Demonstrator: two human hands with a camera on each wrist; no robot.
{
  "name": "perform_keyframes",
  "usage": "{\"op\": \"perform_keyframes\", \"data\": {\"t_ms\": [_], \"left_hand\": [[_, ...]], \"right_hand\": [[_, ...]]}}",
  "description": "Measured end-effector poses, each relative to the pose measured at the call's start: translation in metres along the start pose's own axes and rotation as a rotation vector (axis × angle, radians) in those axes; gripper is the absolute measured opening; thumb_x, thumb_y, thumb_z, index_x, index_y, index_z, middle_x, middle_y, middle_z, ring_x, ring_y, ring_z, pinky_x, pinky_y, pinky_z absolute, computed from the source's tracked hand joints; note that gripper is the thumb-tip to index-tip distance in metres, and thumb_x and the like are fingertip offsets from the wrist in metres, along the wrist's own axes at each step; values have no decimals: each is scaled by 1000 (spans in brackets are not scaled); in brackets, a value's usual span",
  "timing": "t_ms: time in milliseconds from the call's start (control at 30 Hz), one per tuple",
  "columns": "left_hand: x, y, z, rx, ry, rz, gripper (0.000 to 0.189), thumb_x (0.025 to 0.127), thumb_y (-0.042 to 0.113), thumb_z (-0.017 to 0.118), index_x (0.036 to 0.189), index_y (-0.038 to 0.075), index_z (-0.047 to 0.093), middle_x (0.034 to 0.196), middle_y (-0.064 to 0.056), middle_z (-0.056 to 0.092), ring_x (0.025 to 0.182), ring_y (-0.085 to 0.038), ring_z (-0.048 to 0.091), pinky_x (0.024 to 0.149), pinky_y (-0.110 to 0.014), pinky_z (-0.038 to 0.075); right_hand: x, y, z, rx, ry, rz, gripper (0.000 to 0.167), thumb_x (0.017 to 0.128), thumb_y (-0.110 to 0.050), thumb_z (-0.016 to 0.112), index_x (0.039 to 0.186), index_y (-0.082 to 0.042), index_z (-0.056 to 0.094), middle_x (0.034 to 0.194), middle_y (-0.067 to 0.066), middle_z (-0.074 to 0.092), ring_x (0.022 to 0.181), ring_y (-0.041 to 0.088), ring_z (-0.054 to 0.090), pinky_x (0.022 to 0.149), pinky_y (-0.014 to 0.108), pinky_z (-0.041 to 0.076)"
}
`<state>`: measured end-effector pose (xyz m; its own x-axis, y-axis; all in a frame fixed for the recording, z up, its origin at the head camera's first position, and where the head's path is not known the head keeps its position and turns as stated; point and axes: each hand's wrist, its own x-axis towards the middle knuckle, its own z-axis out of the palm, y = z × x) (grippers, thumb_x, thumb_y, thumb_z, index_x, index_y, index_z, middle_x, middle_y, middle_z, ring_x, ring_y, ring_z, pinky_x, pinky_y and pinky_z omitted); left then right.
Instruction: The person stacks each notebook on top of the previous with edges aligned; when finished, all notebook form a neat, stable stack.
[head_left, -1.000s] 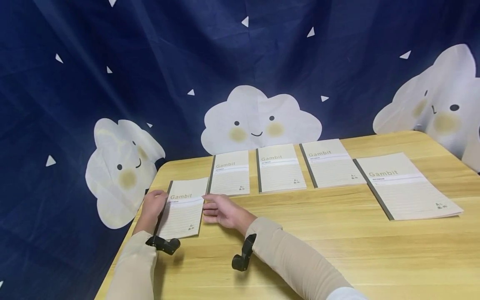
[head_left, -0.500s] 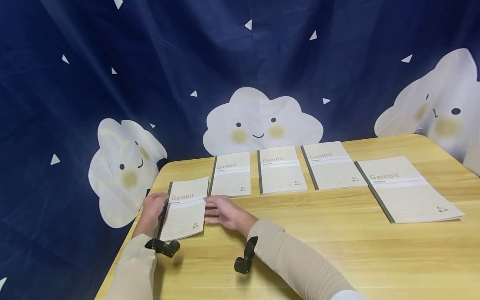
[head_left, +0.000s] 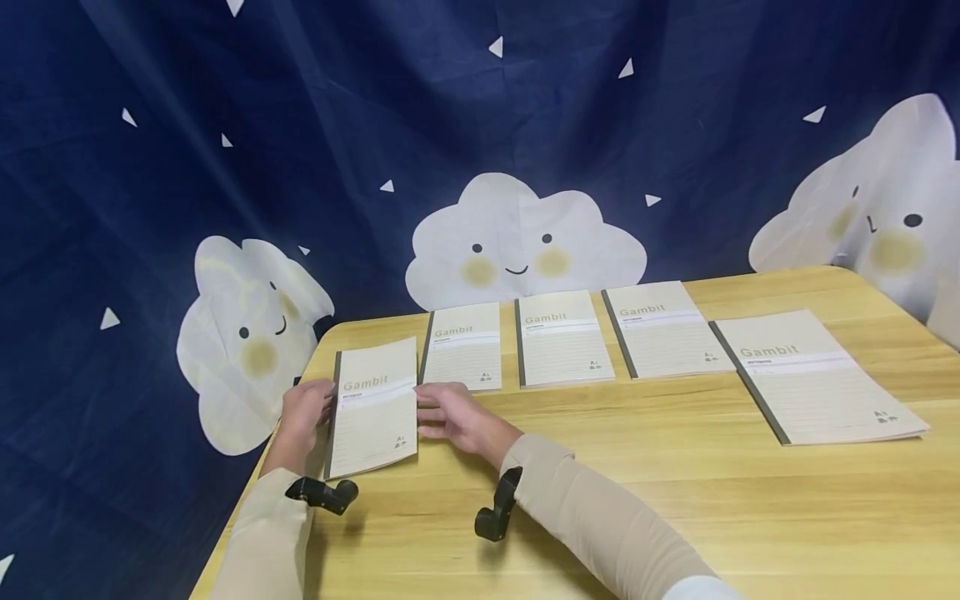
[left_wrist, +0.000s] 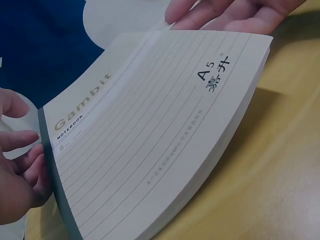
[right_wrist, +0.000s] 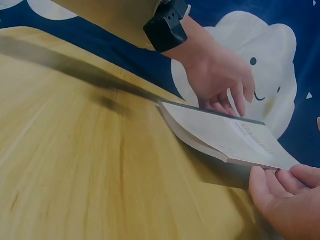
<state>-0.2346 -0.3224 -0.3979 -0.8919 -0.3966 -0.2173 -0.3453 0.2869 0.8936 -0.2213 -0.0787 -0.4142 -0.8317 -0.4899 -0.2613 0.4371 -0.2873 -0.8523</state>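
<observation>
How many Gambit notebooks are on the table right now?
5. One notebook sits at the table's left end, held between the left hand and right hand. Three lie in a back row. A larger one lies far right. None looks hidden.

4 more Gambit notebooks are lying flat on the wooden table (head_left: pixel 675 467): 3 small ones (head_left: pixel 558 337) sitting in a row along the far edge, 1 larger notebook (head_left: pixel 813 375) resting apart. A cloud-printed navy backdrop (head_left: pixel 517 242) is hanging behind.
</observation>
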Motion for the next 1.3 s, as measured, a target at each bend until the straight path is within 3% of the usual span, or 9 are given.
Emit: {"op": "perform_keyframes", "data": {"t_ms": [233,333,600,767,1033,1300], "left_hand": [[0,7,7,-143,-27,0,40,90,13,50,125,-6,52,108,-9,59,81,-11,60,67,-21,50],[-1,9,10,-183,-54,-4,37,89,10,51,122,-7,54,100,-5,60,77,-10,59,65,-21,50],[-6,15,21,-209,-176,27,45,95,14,48,135,-6,43,113,-6,56,93,-8,56,78,-18,49],[-8,16,30,-304,-225,56,48,96,9,48,139,-8,36,103,-2,63,87,-7,60,79,-20,50],[-12,26,56,-434,-272,84,46,96,5,48,140,-4,38,118,-10,52,90,-10,57,79,-23,48],[-17,33,82,-555,-317,122,45,94,-2,47,138,-4,39,117,-8,51,89,-12,57,75,-23,49]], "right_hand": [[-1,-6,-13,10,19,7,45,92,-23,55,128,2,50,132,19,49,117,33,52,90,43,50],[-4,-9,-19,14,15,5,46,92,-24,55,129,2,50,132,19,49,118,33,51,90,42,49],[-9,-21,-37,49,25,-28,47,92,-23,52,130,5,47,132,20,49,120,33,50,93,45,48],[-12,-30,-47,58,11,-48,48,93,-23,51,132,4,45,137,18,45,123,34,48,96,47,46],[-18,-42,-66,115,58,-88,48,93,-20,51,133,4,40,136,18,41,120,34,49,93,42,49],[-28,-52,-88,157,100,-109,50,93,-17,49,135,7,36,134,17,38,124,32,43,96,39,46]]}}
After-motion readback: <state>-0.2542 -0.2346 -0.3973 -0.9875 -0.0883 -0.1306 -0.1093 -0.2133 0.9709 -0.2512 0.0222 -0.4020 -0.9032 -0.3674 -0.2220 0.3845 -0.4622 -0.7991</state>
